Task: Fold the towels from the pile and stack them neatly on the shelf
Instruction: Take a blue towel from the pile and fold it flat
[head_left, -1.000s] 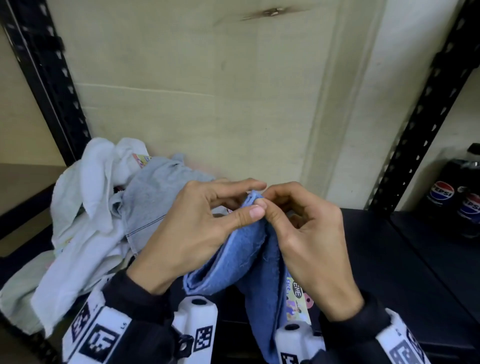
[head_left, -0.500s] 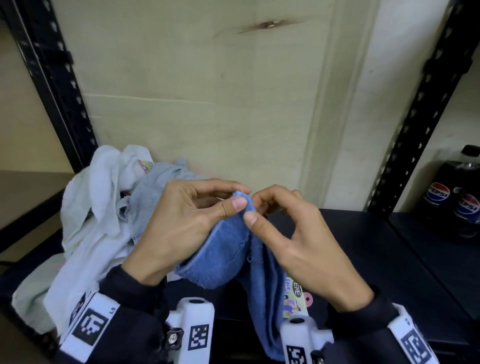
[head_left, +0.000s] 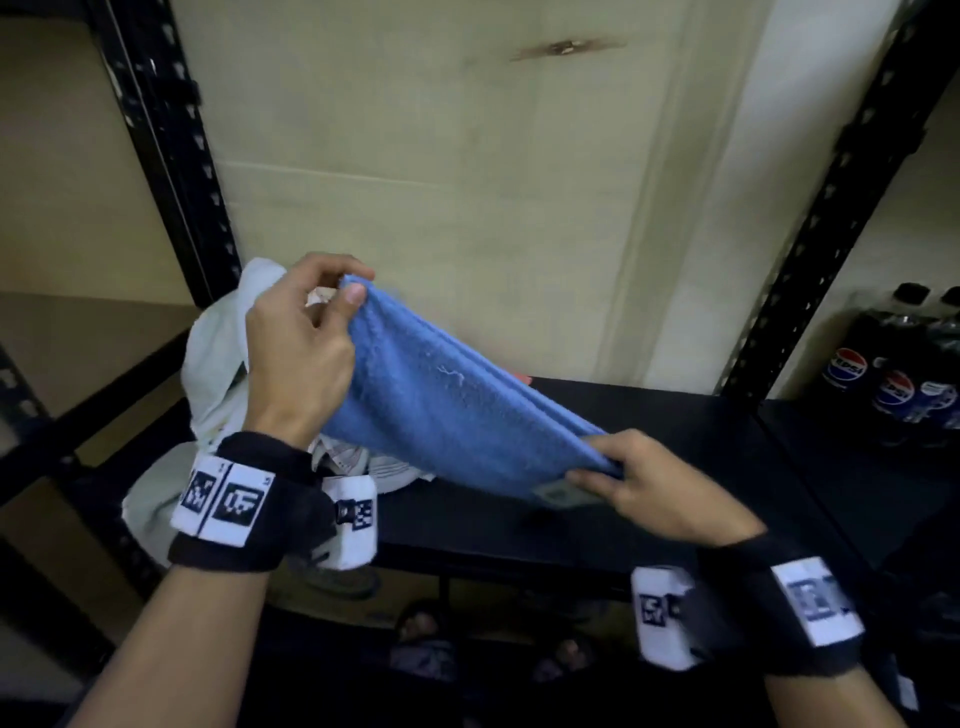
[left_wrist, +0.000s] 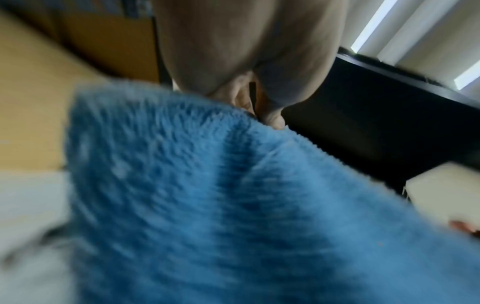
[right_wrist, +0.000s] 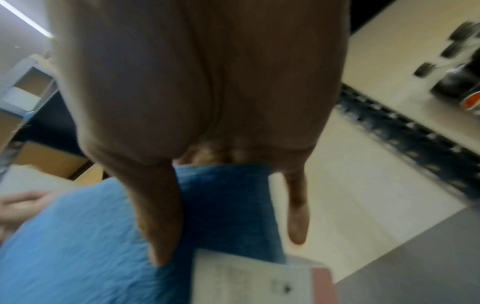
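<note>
The left hand (head_left: 296, 358) pinches one end of the fluffy blue terry towel (head_left: 457, 415), raised; the right hand (head_left: 660, 488) pinches the opposite end, lower, seemingly beside its paper tag (right_wrist: 249, 281). The towel spans above the black metal shelf (head_left: 675, 441), beside the pale crumpled towel pile (head_left: 218, 364).

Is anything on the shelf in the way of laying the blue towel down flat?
Nothing visible blocks it. Both the left hand and right hand pinch the blue towel above the black shelf, bare below and to the right. The unfolded towel pile sits at the shelf's left end.
</note>
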